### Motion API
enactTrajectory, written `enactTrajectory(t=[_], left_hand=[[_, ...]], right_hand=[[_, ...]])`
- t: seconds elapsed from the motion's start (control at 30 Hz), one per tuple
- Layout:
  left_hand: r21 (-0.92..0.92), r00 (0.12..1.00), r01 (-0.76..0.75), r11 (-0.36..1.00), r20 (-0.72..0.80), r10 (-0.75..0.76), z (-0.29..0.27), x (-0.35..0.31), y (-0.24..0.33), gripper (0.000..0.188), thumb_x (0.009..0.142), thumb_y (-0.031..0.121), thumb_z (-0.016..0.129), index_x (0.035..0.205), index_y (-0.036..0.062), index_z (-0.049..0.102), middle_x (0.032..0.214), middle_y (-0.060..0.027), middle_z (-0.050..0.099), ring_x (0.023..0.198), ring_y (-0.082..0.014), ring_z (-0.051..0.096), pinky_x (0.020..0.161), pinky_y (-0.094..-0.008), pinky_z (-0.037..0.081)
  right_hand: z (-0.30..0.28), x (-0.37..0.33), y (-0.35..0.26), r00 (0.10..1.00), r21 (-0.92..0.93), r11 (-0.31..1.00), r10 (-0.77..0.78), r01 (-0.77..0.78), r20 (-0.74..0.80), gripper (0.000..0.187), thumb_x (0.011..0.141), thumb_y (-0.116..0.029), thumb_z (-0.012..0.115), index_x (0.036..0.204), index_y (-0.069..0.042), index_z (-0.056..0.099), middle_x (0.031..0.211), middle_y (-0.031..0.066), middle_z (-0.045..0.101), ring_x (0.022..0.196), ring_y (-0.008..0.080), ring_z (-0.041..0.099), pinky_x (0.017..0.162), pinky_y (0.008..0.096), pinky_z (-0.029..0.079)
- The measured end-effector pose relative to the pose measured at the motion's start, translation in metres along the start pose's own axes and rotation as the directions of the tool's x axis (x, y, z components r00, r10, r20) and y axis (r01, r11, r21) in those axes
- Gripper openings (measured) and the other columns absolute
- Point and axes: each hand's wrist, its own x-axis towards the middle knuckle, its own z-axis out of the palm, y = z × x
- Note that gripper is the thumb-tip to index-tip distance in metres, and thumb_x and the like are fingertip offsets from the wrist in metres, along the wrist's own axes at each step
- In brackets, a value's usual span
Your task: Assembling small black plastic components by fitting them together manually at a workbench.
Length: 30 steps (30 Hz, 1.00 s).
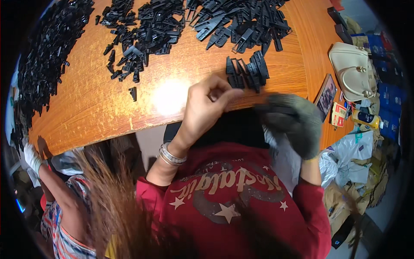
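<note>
My bare left hand point(203, 102), with bracelets point(172, 155) at the wrist, is over the table's near edge. Its fingers are curled in toward the thumb; whatever they may pinch is too small or hidden to make out. To its right, my right hand point(295, 123) wears a dark grey-green work glove and is smeared by motion, so its fingers cannot be read. Just beyond both hands, a small group of black plastic parts point(250, 71) lies side by side on the wooden table point(181, 82).
Large heaps of black plastic parts point(159, 30) cover the far side and left end point(47, 56). A single part point(133, 93) lies apart. On the right are a phone point(326, 97), a cream handbag point(351, 71) and a yellow bottle point(366, 118). A co-worker's white-gloved hand point(31, 157) is at far left.
</note>
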Motion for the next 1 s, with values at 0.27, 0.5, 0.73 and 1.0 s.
enactTrajectory(t=[0.27, 0.5, 0.73, 1.0], left_hand=[[0.629, 0.838, -0.351, 0.693, -0.12, 0.533, 0.008, 0.025, -0.004, 0.018, 0.083, 0.011, 0.073, 0.079, -0.0035, 0.064, 0.063, -0.0115, 0.062, 0.052, -0.0155, 0.057, 0.05, -0.0279, 0.043], [0.321, 0.981, -0.096, 0.942, -0.131, 0.144, 0.003, 0.02, 0.0, 0.014, 0.084, 0.008, 0.071, 0.079, -0.0034, 0.064, 0.051, -0.0038, 0.054, 0.047, -0.0074, 0.05, 0.045, -0.0257, 0.039], [-0.014, 0.977, -0.199, 0.98, 0.074, 0.2, 0.0, -0.018, 0.016, 0.005, 0.088, 0.002, 0.064, 0.086, -0.0019, 0.061, 0.064, -0.0011, 0.055, 0.052, -0.0056, 0.049, 0.047, -0.0223, 0.038], [0.9, 0.752, -0.02, 0.435, -0.273, 0.6, -0.123, 0.012, 0.024, 0.024, 0.084, 0.001, 0.061, 0.108, -0.0011, 0.064, 0.105, -0.0174, 0.058, 0.081, -0.0288, 0.062, 0.071, -0.0364, 0.051]], right_hand=[[-0.111, -0.144, 0.067, 0.768, -0.447, 0.638, 0.602, -0.627, -0.218, 0.023, 0.092, -0.013, 0.061, 0.111, -0.002, 0.067, 0.1, 0.0074, 0.069, 0.083, 0.0157, 0.062, 0.076, 0.0297, 0.05], [-0.058, -0.079, 0.042, 0.982, -0.701, 0.693, -0.181, 0.169, 0.058, 0.023, 0.088, -0.007, 0.063, 0.11, -0.01, 0.068, 0.104, 0.0093, 0.07, 0.084, 0.0309, 0.066, 0.074, 0.0358, 0.052], [0.038, 0.028, -0.015, 0.966, 0.498, 0.837, 0.126, -0.227, 0.227, 0.045, 0.087, -0.018, 0.071, 0.127, -0.002, 0.059, 0.104, 0.0102, 0.068, 0.08, 0.0126, 0.063, 0.07, 0.0271, 0.052], [0.04, 0.035, -0.013, 0.873, 0.549, 0.685, 0.313, -0.48, 0.373, 0.04, 0.089, -0.016, 0.068, 0.126, -0.004, 0.061, 0.103, 0.0072, 0.07, 0.075, 0.0097, 0.062, 0.066, 0.0247, 0.051]])
